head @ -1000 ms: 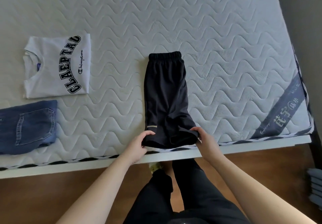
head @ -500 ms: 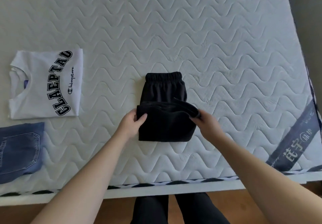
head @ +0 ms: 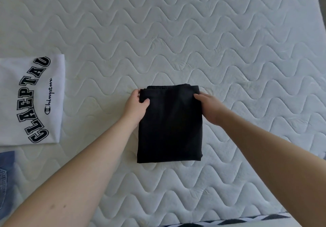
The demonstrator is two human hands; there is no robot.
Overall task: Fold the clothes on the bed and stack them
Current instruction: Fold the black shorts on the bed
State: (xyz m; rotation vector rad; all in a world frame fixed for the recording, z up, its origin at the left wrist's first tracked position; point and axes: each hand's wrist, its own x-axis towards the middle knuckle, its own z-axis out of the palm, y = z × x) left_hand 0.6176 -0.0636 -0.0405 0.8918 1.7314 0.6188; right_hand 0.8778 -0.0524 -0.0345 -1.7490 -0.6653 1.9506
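Black trousers point(head: 170, 126) lie folded into a rectangle in the middle of the white quilted mattress point(head: 194, 32). My left hand point(head: 136, 105) grips their top left corner, thumb on top and fingers under the edge. At the top right corner my right hand point(head: 210, 107) holds the fabric in the same way. A folded white T-shirt point(head: 26, 101) with black letters lies flat at the left. Below it, at the left edge, a strip of folded blue jeans point(head: 6, 177) shows.
The mattress's near edge with black-and-white piping point(head: 229, 221) runs along the bottom right. A grey wall point(head: 322, 2) borders the bed at the upper right. Bare mattress spreads beyond and to the right of the trousers.
Both hands carried the trouser legs up from the near edge and laid them over the waistband, halving the trousers. The view moved forward over the bed.
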